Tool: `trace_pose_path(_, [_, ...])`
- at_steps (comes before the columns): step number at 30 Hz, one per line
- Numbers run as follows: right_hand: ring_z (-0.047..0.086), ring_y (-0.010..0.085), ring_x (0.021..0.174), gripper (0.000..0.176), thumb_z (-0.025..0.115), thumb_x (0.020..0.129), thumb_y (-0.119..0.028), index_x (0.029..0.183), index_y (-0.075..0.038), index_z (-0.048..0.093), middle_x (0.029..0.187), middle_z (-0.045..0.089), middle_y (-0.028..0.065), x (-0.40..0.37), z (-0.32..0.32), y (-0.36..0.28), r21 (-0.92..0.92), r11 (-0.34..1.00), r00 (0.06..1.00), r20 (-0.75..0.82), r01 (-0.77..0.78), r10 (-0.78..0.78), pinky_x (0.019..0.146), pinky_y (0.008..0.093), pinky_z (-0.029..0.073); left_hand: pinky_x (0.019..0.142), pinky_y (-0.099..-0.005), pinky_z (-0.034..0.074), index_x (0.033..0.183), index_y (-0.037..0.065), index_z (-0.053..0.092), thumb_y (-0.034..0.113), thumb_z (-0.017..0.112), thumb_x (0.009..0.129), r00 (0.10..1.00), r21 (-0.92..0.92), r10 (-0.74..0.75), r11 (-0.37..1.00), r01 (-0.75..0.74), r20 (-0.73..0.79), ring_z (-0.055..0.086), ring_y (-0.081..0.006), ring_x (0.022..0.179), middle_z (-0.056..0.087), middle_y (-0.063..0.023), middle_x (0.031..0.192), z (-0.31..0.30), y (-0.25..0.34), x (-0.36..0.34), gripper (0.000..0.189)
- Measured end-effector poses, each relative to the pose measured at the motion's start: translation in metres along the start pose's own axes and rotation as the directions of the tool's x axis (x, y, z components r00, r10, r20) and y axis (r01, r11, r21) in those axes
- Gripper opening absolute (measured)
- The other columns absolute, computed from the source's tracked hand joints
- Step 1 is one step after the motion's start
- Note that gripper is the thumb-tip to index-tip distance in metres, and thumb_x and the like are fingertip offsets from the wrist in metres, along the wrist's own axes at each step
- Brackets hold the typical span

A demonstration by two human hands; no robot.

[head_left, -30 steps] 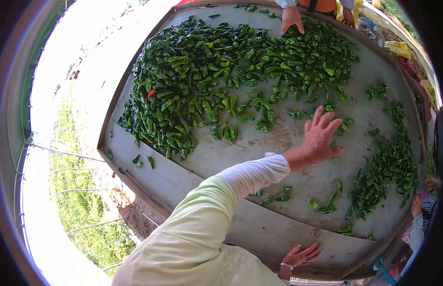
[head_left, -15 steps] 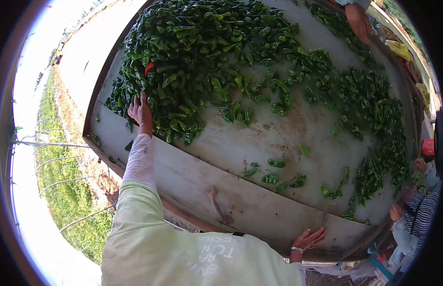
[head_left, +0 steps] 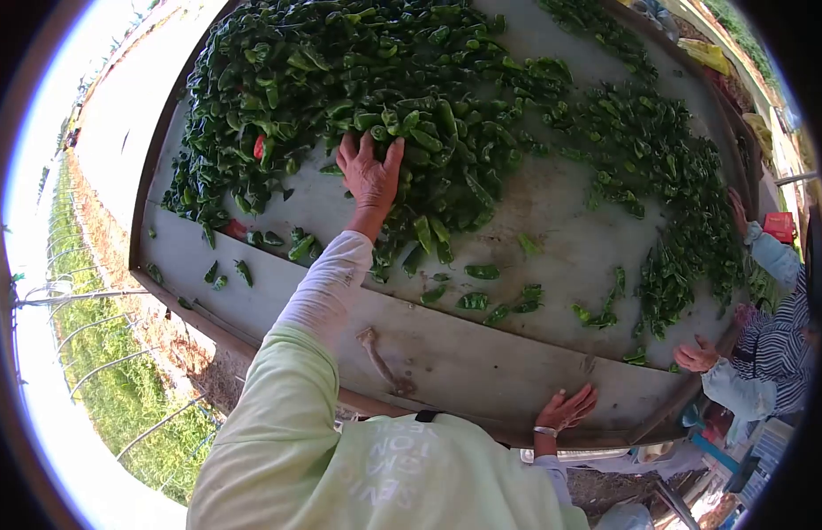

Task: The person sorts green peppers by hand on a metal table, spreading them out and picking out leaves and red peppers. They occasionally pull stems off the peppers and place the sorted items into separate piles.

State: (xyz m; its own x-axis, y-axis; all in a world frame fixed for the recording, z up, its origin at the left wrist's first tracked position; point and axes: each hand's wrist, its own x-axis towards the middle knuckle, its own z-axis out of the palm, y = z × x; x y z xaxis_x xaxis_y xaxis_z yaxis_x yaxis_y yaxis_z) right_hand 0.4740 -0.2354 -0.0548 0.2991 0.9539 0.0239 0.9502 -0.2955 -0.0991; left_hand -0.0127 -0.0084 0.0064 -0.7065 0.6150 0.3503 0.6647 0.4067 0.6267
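Note:
My left hand [head_left: 369, 177] is spread against the lower side of a large pile of green peppers [head_left: 340, 66], its fingertips touching them and its palm over the metal table [head_left: 526, 208]. Left of it, a red pepper [head_left: 259, 147] lies among the green ones. Loose green peppers [head_left: 473, 301] are scattered below the pile. At the table's near edge, my right hand [head_left: 567, 408] rests with its fingers extended, a bracelet on the wrist and nothing held.
A long band of green peppers [head_left: 685, 185] runs down the table's right side. Another person [head_left: 773, 353] in striped clothing with light blue sleeves is at the right edge, one hand [head_left: 696, 355] by the table corner. A red box [head_left: 780, 227] is at the far right.
My left hand has moved right across the table, and peppers near it have shifted right, baring metal at the left. The hand at the top right is gone; the striped person's arms reach out more.

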Motion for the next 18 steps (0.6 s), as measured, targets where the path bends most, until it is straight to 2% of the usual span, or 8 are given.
trace_pose_path(1, [0.019, 0.0403, 0.131, 0.063, 0.049, 0.083, -0.030, 0.137, -0.007, 0.027, 0.144, 0.020, 0.0178, -0.002, -0.005, 0.005, -0.023, 0.999, 0.999, 0.024, -0.044, 0.045, 0.101, 0.0562, 0.019, 0.084, -0.0580, 0.035, 0.118, 0.014, 0.053, 0.046, 0.064, 0.072, 0.999, 0.034, 0.019, 0.999, -0.020, 0.029, 0.029, -0.0361, 0.122, 0.037, -0.0130, 0.130, 0.011, 0.011, -0.005, 0.057])
trace_pose_path(4, [0.019, 0.0399, 0.130, 0.065, 0.055, 0.080, -0.027, 0.136, -0.007, 0.028, 0.144, 0.021, 0.0186, -0.002, 0.009, 0.004, 0.003, 0.999, 0.998, -0.038, -0.050, 0.050, 0.102, 0.0552, 0.020, 0.090, -0.0603, 0.031, 0.122, 0.019, 0.051, 0.048, 0.062, 0.073, 0.978, 0.091, -0.101, 0.992, 0.085, 0.182, 0.024, -0.0402, 0.126, 0.032, -0.0122, 0.136, 0.025, 0.057, -0.021, 0.058])
trace_pose_path(7, [0.019, 0.0382, 0.131, 0.065, 0.053, 0.081, -0.022, 0.138, -0.007, 0.026, 0.145, 0.020, 0.0158, -0.001, -0.001, 0.006, -0.031, 0.999, 0.999, -0.001, -0.032, 0.032, 0.104, 0.0525, 0.019, 0.093, -0.0624, 0.027, 0.128, 0.022, 0.044, 0.046, 0.059, 0.077, 0.898, -0.028, -0.004, 0.999, 0.017, 0.439, 0.021, -0.0403, 0.129, 0.030, -0.0097, 0.138, 0.020, 0.081, -0.040, 0.058])
trace_pose_path(8, [0.020, 0.0382, 0.131, 0.065, 0.054, 0.080, -0.022, 0.138, -0.007, 0.027, 0.145, 0.020, 0.0164, 0.000, -0.002, 0.005, -0.031, 0.998, 0.999, 0.014, -0.048, 0.048, 0.104, 0.0523, 0.019, 0.093, -0.0624, 0.027, 0.128, 0.022, 0.044, 0.046, 0.059, 0.077, 0.904, -0.029, -0.010, 0.999, 0.024, 0.427, 0.021, -0.0403, 0.129, 0.030, -0.0097, 0.138, 0.016, 0.083, -0.047, 0.058])
trace_pose_path(10, [0.021, 0.0382, 0.130, 0.065, 0.055, 0.080, -0.021, 0.137, -0.007, 0.028, 0.145, 0.021, 0.0171, 0.007, 0.000, 0.002, -0.028, 0.997, 0.997, 0.033, -0.066, 0.067, 0.104, 0.0521, 0.019, 0.093, -0.0629, 0.027, 0.129, 0.022, 0.042, 0.045, 0.059, 0.077, 0.804, -0.046, 0.095, 0.995, -0.084, 0.587, 0.018, -0.0402, 0.130, 0.031, -0.0095, 0.138, 0.003, 0.088, -0.060, 0.060])
trace_pose_path(14, [0.024, 0.0425, 0.127, 0.064, 0.061, 0.074, -0.021, 0.130, -0.004, 0.035, 0.138, 0.027, 0.0226, 0.012, -0.037, 0.022, 0.288, 0.951, 0.979, 0.129, 0.115, -0.157, 0.101, 0.0543, 0.022, 0.100, -0.0544, 0.025, 0.133, 0.016, 0.036, 0.037, 0.070, 0.070, 0.876, -0.110, 0.276, 0.961, -0.253, 0.396, 0.017, -0.0408, 0.130, 0.029, -0.0159, 0.137, -0.048, 0.058, -0.087, 0.074])
trace_pose_path(16, [0.025, 0.0431, 0.125, 0.062, 0.062, 0.071, -0.020, 0.127, -0.003, 0.038, 0.136, 0.029, 0.0223, 0.022, -0.044, 0.032, 0.386, 0.901, 0.956, 0.125, 0.200, -0.265, 0.100, 0.0540, 0.024, 0.102, -0.0531, 0.023, 0.137, 0.011, 0.025, 0.034, 0.075, 0.063, 0.864, -0.023, 0.204, 0.976, -0.218, 0.460, 0.016, -0.0415, 0.131, 0.027, -0.0197, 0.138, -0.079, 0.037, -0.110, 0.092])
trace_pose_path(18, [0.025, 0.0420, 0.126, 0.062, 0.061, 0.071, -0.019, 0.126, -0.005, 0.039, 0.136, 0.029, 0.0203, 0.034, -0.050, 0.022, 0.345, 0.914, 0.951, 0.142, 0.213, -0.275, 0.098, 0.0544, 0.026, 0.102, -0.0543, 0.022, 0.139, 0.011, 0.021, 0.036, 0.076, 0.061, 0.844, -0.010, 0.219, 0.969, -0.245, 0.490, 0.013, -0.0419, 0.132, 0.024, -0.0194, 0.139, -0.087, 0.018, -0.136, 0.099])
